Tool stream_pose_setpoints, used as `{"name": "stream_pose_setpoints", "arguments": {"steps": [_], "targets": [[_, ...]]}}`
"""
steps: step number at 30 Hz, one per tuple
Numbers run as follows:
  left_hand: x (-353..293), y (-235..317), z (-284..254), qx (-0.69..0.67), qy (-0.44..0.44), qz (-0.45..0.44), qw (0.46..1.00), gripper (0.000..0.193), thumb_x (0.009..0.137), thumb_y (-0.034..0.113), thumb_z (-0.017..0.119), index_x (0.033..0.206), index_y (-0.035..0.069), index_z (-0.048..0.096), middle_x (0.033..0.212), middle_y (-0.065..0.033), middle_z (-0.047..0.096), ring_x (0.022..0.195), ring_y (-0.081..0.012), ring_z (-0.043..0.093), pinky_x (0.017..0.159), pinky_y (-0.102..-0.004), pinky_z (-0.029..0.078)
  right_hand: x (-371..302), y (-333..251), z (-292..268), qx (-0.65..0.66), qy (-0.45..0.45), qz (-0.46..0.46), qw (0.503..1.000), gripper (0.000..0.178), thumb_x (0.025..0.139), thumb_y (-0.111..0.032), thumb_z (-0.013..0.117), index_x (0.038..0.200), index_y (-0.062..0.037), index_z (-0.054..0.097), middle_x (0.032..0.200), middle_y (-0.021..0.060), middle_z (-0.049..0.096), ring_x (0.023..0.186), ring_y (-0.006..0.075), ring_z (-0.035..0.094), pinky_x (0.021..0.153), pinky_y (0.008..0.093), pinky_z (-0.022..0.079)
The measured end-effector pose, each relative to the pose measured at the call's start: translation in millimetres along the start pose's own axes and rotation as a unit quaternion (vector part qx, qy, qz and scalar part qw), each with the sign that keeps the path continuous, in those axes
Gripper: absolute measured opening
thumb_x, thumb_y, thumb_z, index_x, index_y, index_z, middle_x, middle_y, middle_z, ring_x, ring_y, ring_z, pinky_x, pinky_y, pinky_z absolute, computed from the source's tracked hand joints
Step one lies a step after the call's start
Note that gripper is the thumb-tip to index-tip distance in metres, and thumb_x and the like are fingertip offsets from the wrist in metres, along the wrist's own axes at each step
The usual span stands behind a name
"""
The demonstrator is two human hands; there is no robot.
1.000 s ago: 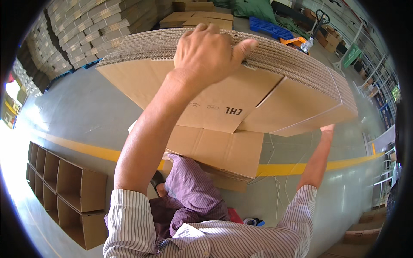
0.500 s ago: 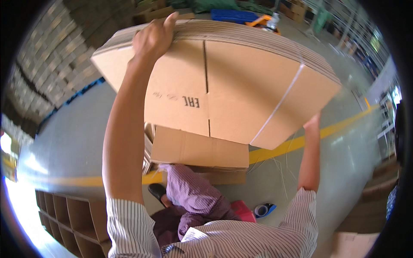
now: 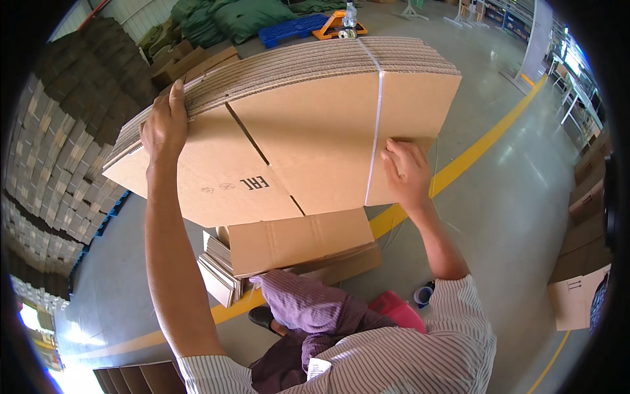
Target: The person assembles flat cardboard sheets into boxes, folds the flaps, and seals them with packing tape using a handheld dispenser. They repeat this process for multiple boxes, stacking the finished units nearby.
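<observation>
The left hand grips the stack by its far edge; right hand, fingers parted, beside the strap.

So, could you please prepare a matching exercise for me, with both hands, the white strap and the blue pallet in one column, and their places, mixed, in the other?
1. left hand
2. right hand
3. white strap
4. blue pallet

A. on the floor, beside the orange pallet jack
B. in front of the flat-carton bundle, near its lower right
C. gripping the bundle's upper left edge
D. across the bundle's face

Pairs: 1-C; 2-B; 3-D; 4-A
</observation>
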State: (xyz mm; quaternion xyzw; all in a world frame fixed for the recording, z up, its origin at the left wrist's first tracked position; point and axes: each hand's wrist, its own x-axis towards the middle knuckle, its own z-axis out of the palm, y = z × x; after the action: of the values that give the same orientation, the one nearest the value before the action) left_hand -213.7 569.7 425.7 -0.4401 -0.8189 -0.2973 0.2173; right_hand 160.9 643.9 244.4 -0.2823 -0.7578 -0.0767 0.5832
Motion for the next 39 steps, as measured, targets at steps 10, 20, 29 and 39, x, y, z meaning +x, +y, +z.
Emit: {"name": "stream_pose_setpoints", "arguments": {"steps": [10,20,29,39], "targets": [[-2,-6,-5,0.002,-0.013,0.003,1.000,0.065,0.100,0.057,0.024,0.117,0.010,0.067,0.122,-0.0122,0.063,0.114,-0.0354,0.057,0.105,-0.0522,0.032,33,12,-5,-0.045,-0.080,-0.169,0.981,0.023,0.079,-0.005,0.071,0.102,-0.0036,0.065,0.090,0.0035,0.062,0.075,0.0221,0.059,0.062,0.0316,0.051],[1,-11,4,-0.012,0.010,0.016,1.000,0.059,0.099,0.051,0.027,0.121,0.011,0.066,0.130,-0.0104,0.059,0.118,-0.0345,0.056,0.107,-0.0505,0.030,85,0,-24,-0.136,-0.234,-0.352,0.896,0.024,0.077,-0.009,0.063,0.101,-0.0088,0.067,0.097,-0.0014,0.058,0.092,0.0139,0.056,0.071,0.0274,0.049],[-1,-12,3,-0.017,0.022,0.035,0.999,0.056,0.099,0.048,0.028,0.122,0.011,0.065,0.132,-0.0100,0.058,0.119,-0.0345,0.055,0.107,-0.0495,0.030,119,1,-28,-0.158,-0.320,-0.483,0.800,0.004,0.072,-0.012,0.063,0.074,-0.0129,0.059,0.079,-0.0012,0.049,0.088,0.0145,0.051,0.085,0.0290,0.042],[-2,-11,2,-0.012,0.021,0.033,0.999,0.058,0.099,0.047,0.028,0.119,0.008,0.066,0.131,-0.0131,0.059,0.120,-0.0342,0.055,0.106,-0.0497,0.032,117,-19,-22,-0.266,-0.363,-0.506,0.736,0.008,0.076,-0.013,0.062,0.069,-0.0157,0.063,0.079,-0.0012,0.050,0.090,0.0160,0.050,0.093,0.0304,0.038]]}}
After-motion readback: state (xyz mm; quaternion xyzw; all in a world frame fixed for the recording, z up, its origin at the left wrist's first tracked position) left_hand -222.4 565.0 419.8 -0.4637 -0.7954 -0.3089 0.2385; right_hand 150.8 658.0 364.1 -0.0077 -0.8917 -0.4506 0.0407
